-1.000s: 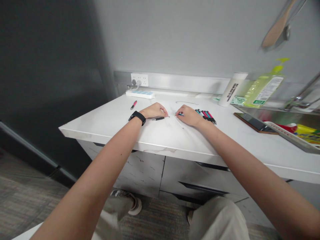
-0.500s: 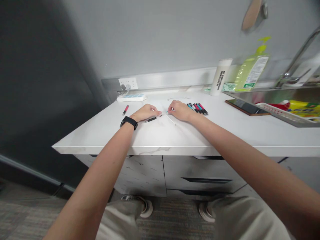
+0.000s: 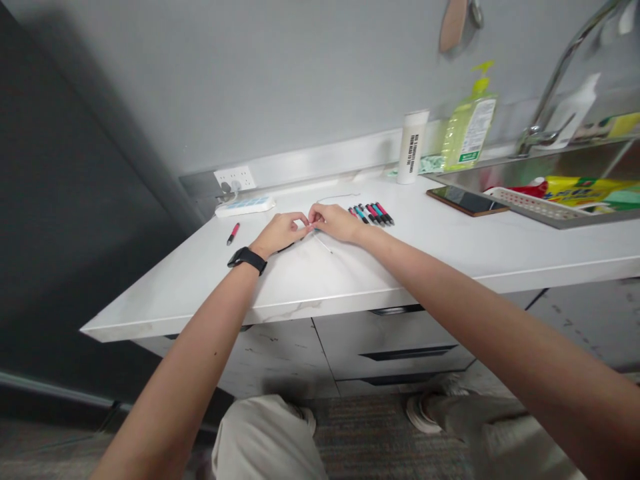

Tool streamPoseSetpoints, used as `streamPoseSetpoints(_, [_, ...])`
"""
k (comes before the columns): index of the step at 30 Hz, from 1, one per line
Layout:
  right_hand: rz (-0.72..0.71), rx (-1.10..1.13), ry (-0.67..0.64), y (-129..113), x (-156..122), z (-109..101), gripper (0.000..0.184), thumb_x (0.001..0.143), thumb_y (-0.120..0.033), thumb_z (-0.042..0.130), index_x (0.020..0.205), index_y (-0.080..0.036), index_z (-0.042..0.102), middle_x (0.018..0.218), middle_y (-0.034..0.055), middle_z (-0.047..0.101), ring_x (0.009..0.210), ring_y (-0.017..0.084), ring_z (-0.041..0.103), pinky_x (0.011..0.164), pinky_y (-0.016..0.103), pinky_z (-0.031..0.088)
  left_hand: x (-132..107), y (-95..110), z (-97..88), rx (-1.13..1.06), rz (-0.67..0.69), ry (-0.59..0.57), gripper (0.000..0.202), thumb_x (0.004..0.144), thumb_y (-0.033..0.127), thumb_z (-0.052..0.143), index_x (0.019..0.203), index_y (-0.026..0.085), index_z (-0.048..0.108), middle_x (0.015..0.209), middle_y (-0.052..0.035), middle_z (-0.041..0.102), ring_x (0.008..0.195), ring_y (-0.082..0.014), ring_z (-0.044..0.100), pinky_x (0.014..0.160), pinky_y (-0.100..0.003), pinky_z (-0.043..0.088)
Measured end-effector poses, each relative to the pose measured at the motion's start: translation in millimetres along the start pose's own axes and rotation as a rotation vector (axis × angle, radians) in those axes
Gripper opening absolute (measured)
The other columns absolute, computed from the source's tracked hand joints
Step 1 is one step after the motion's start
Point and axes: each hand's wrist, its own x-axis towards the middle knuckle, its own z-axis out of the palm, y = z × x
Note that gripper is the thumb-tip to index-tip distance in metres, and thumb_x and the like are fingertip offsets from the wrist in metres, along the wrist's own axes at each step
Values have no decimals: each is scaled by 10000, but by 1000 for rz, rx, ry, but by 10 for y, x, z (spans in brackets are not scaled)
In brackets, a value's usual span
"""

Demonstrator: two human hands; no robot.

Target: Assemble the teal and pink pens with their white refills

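My left hand (image 3: 283,233), with a black watch on its wrist, is closed in a pinch. Whatever small piece it holds is hidden by the fingertips. Touching it, my right hand (image 3: 334,223) pinches one end of a thin white pen refill (image 3: 323,242), whose other end slants toward me. Partly behind the left hand, a black pen barrel (image 3: 286,247) lies on the counter. To the right of my right hand is a row of several click pens (image 3: 373,213) in red, blue, white and black. One red pen (image 3: 233,233) lies apart at the left.
A thin wire-like strand (image 3: 340,197) lies behind my hands. The power strip (image 3: 245,206) is at the back left. On the right are a phone (image 3: 465,199), a white tube (image 3: 413,148), a yellow-green pump bottle (image 3: 470,130) and the sink (image 3: 613,160). The counter's front edge (image 3: 320,307) runs under my forearms.
My hands have come together, and their fingertips now touch where a gap was before. The refill has moved along with my right hand. The camera view has shifted and tilted.
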Motion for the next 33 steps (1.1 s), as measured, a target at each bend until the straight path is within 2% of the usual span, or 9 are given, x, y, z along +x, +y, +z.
streamPoseSetpoints(4, [-27,24,7,20,3,-5,158,796,-91,525,923,-143,602,811,7,625,734,121,544,712,229,387,18,-21,-11,54,44,25,251,807,377,512,798,160,638,451,83,309,460,-87,255,524,-217,249])
streamPoseSetpoints(10, [-10,-176,-21,42,-29,-19,178,826,-167,563,990,-125,619,901,62,620,858,165,556,800,276,401,8,-56,-93,97,-47,79,204,777,337,533,837,165,625,442,75,383,440,-94,312,535,-224,283])
streamPoseSetpoints(17, [134,-420,-136,-62,-107,-119,228,867,-203,527,1026,-136,676,1110,125,604,1083,234,535,922,331,401,9,-79,-105,118,-86,38,307,809,414,484,716,161,629,502,24,468,511,-117,397,563,-243,314])
streamPoseSetpoints(22, [180,-457,-212,-113,-118,-160,252,871,-190,519,1054,-153,688,1157,132,626,1092,236,560,904,311,428,25,-57,-105,168,-91,17,379,829,413,437,598,156,595,504,5,464,523,-122,389,568,-259,314])
streamPoseSetpoints(28, [206,-427,-227,-131,-108,-163,254,864,-174,522,1047,-154,697,1137,126,653,1054,223,593,883,285,435,1,-128,-109,136,-114,28,296,803,413,484,747,161,627,533,4,527,531,-135,447,572,-250,335])
streamPoseSetpoints(33, [180,-373,-184,-70,-80,-131,238,866,-197,529,1034,-150,691,1088,114,675,982,196,614,837,262,438,-21,-200,-96,107,-105,16,206,782,353,512,841,175,600,480,45,467,467,-123,423,536,-235,315])
